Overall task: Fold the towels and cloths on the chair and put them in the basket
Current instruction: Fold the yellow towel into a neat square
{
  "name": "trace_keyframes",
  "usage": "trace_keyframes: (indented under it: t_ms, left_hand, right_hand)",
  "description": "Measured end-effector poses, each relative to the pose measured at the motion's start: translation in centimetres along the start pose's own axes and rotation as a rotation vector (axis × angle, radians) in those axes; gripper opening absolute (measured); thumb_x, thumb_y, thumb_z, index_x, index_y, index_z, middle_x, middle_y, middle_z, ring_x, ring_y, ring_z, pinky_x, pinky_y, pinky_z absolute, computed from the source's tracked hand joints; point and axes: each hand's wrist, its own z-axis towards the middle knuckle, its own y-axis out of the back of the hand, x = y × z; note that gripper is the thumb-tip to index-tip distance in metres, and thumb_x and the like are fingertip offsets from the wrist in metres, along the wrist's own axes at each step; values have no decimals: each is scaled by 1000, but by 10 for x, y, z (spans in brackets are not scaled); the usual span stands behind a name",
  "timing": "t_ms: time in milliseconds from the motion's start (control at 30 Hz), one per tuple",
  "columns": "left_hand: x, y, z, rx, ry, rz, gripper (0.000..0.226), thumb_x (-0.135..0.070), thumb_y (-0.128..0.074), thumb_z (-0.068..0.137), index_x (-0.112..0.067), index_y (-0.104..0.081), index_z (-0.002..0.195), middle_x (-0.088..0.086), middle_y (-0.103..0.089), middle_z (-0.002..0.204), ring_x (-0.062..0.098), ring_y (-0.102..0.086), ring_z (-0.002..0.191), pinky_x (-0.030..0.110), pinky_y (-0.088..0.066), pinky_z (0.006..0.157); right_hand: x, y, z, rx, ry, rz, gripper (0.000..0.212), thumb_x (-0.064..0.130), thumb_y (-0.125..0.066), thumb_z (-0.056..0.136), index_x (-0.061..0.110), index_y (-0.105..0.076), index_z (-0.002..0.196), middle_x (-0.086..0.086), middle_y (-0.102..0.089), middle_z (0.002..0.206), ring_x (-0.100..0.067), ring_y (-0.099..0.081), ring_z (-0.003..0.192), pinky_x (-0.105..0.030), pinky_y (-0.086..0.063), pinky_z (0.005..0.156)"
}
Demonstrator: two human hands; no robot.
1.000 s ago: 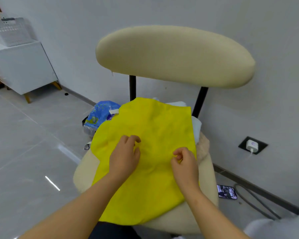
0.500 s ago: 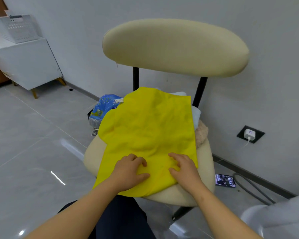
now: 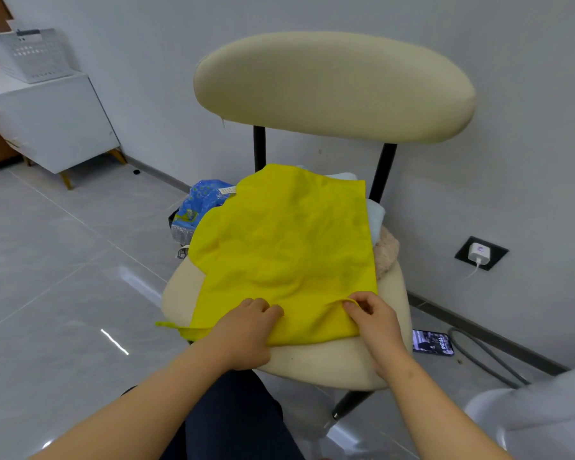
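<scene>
A bright yellow cloth (image 3: 289, 247) lies spread over the beige chair seat (image 3: 326, 363), covering other cloths. A pale blue towel (image 3: 375, 215) and a fuzzy beige cloth (image 3: 386, 252) peek out at its right side. My left hand (image 3: 246, 330) rests on the cloth's near edge, fingers curled onto the fabric. My right hand (image 3: 375, 318) pinches the cloth's near right corner, where a small fold lifts. A white perforated basket (image 3: 30, 54) stands on a white cabinet at the far left.
The chair's beige backrest (image 3: 332, 84) stands against the grey wall. A blue patterned bag (image 3: 201, 204) lies on the floor left of the chair. A phone (image 3: 432, 341) and a grey cable (image 3: 485, 356) lie on the floor at right, below a wall charger (image 3: 478, 254).
Both hands slid from the cloth's middle toward its near edge. The right hand now pinches the near right corner. The cloth's near edge sits further up on the seat.
</scene>
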Motion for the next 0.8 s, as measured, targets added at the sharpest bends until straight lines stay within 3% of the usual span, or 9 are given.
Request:
trace_keyframes:
  t_ms: [100,233,333,433,500,567,633,733,800]
  left_hand:
    - [6,1,0,-34,33,-102,40,-20,-48,84,-12,-46,123,9,-53,121,25,-48,114,31,-38,90]
    - [19,-2,-7,-139,97,-395,40,-20,-50,89,-17,-55,128,2,-59,125,18,-53,111,18,-35,82]
    - [21,-4,-12,-255,106,-436,30,-15,-54,89,-18,-61,119,2,-64,113,13,-54,95,17,-30,70]
    - [28,1,-14,-313,134,-336,24,-27,-56,90,-21,-62,113,0,-65,107,16,-57,99,24,-37,76]
    - [37,5,-15,-247,155,-188,26,-36,-55,90,-28,-58,115,-5,-65,108,16,-57,102,27,-35,90]
    - [43,10,-16,-143,210,-69,28,-37,-54,89,-30,-55,116,-6,-62,105,16,-55,104,32,-29,93]
    - [47,14,-16,-140,267,-3,24,-33,-52,89,-27,-56,112,-4,-59,101,18,-52,103,34,-27,86]
    - [51,15,-12,-308,357,14,21,-32,-44,94,-28,-58,109,-5,-56,96,18,-51,101,35,-29,87]
    - [54,10,-7,-419,396,-82,25,-31,-43,96,-28,-59,114,-4,-59,111,20,-50,110,36,-33,91]
  right_hand:
    - [-1,1,-1,33,-9,3,19,4,-61,87,20,-61,75,3,-59,80,-8,-52,77,-18,-40,66]
    - [1,-5,-5,41,-11,-57,22,10,-58,90,27,-63,78,9,-61,86,-12,-54,84,-21,-42,71]
    - [0,-7,-10,-29,9,-235,20,23,-58,90,37,-59,76,3,-62,92,-22,-53,100,-36,-44,87]
    - [4,2,-16,-125,30,-426,6,30,-58,90,34,-60,87,5,-53,92,-25,-43,115,-38,-32,101]
    - [8,10,-19,-162,20,-460,11,34,-58,90,28,-64,97,4,-51,95,-24,-40,118,-36,-25,101]
    - [9,15,-18,-187,33,-410,14,36,-57,90,24,-62,93,0,-54,97,-25,-41,115,-39,-26,99]
    - [9,17,-15,-219,53,-331,14,35,-56,91,24,-55,82,-6,-57,95,-28,-47,107,-41,-31,94]
    - [10,16,-14,-242,101,-220,19,30,-52,93,28,-49,75,-4,-59,85,-25,-53,91,-44,-40,90]
    - [10,14,-12,-213,113,-157,18,24,-50,95,27,-50,77,3,-55,76,-22,-52,82,-41,-42,83]
